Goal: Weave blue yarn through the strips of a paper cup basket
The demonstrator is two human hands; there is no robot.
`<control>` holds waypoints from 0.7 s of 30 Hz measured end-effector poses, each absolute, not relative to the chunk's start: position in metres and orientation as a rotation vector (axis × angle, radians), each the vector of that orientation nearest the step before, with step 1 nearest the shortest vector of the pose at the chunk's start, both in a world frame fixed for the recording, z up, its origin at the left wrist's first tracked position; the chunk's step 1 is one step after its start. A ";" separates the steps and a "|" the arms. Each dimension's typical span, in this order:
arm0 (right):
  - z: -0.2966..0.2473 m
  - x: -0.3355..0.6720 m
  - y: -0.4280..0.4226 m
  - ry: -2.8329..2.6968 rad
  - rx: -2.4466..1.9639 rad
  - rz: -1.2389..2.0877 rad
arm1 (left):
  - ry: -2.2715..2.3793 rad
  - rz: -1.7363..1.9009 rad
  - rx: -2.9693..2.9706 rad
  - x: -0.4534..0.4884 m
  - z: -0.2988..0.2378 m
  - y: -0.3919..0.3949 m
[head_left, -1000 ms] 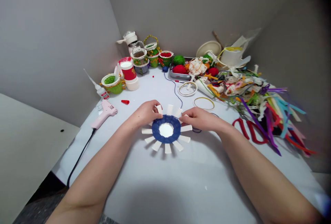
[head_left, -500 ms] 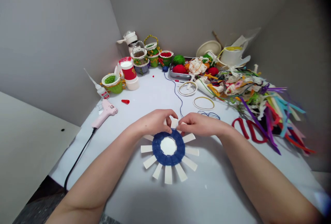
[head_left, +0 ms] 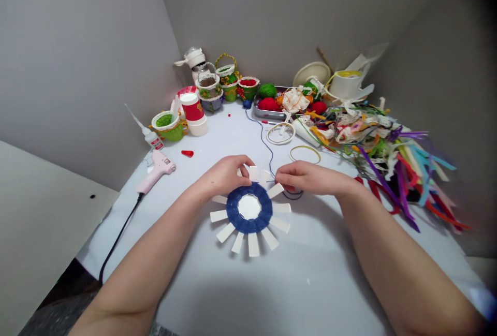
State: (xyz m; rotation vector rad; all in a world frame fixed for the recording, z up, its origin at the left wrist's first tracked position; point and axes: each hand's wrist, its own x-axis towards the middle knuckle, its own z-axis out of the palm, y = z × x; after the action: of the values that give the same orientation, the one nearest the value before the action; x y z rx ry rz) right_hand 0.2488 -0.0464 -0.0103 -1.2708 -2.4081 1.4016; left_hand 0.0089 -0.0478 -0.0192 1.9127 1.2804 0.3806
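One white strip-cut disc (head_left: 249,207), its middle ringed with woven blue yarn, lies flat near the centre of the white table (head_left: 303,279). I log my left hand (head_left: 224,175) pinching an upper strip of it between thumb and forefinger. My right hand (head_left: 308,179), fingers drawn together, nips the loose blue yarn strand (head_left: 265,142) at the disc's far edge. Further out: pink glue gun (head_left: 157,169) left, red paper cup (head_left: 193,106) behind it, heap of coloured ribbons (head_left: 396,160) right.
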 end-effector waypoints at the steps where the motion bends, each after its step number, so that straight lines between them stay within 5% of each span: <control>1: -0.008 0.251 -0.046 -2.384 -1.281 1.379 | 1.303 0.377 1.919 0.008 -0.019 -0.047; 14: 0.016 0.241 -0.069 -2.424 -1.320 0.938 | 1.399 0.419 1.866 0.003 -0.016 -0.044; 21: 0.005 0.244 -0.062 -2.421 -1.336 1.007 | 1.461 0.526 1.788 0.000 -0.016 -0.042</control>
State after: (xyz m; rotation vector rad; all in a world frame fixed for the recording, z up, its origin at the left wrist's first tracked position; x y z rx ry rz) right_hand 0.2436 -0.0621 0.0054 -1.3357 -2.4211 1.0065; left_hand 0.0003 -0.0422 -0.0160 1.7882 1.4612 0.5261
